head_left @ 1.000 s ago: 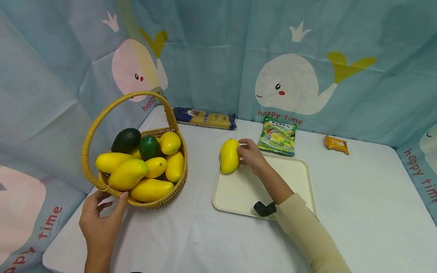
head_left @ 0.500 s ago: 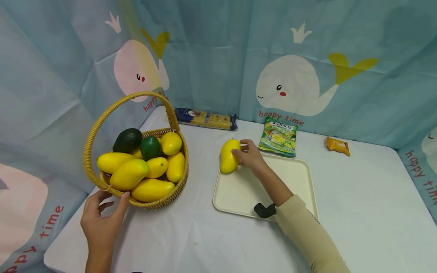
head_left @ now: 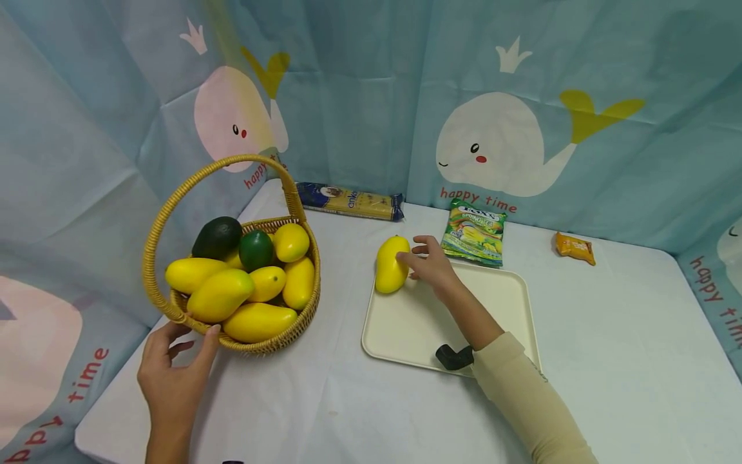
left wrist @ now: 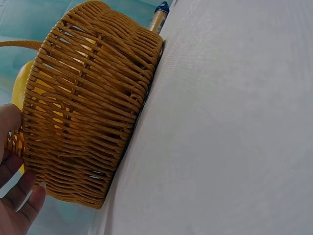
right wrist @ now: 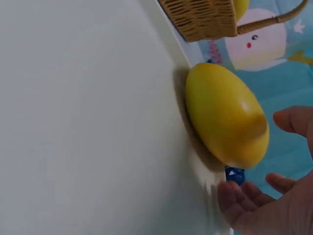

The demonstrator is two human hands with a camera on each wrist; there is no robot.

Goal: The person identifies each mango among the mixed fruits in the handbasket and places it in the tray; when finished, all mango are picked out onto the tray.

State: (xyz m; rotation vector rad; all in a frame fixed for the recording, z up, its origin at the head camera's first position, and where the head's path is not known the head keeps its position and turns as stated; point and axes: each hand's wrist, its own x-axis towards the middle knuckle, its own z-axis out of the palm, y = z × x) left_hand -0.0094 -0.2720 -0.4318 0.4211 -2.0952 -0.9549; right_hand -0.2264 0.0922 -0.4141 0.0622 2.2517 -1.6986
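Note:
At the left, a wicker basket (head_left: 272,345) holds several yellow mangoes (head_left: 257,323) and two dark green avocado-like fruits (head_left: 217,239). My left hand (head_left: 174,380) grips its near rim by the handle's foot, thumb and fingers against the weave (left wrist: 88,107). One more mango (head_left: 392,264) lies in the far left corner of a cream tray (head_left: 400,328). Just right of this mango is my right hand (head_left: 431,264), fingers spread. In the right wrist view, a gap shows between the thumb and the mango (right wrist: 225,115), and the hand (right wrist: 274,205) holds nothing.
Behind the basket lies a long pasta packet (head_left: 353,202). A green candy bag (head_left: 474,233) touches the tray's far edge, and a small orange packet (head_left: 574,248) is farther right. A black curved piece (head_left: 454,357) juts from the right sleeve over the tray.
My right hand's fingers have come off the mango and spread, the hand drawing slightly right. The mango stays in the tray corner. My left hand keeps its place on the basket.

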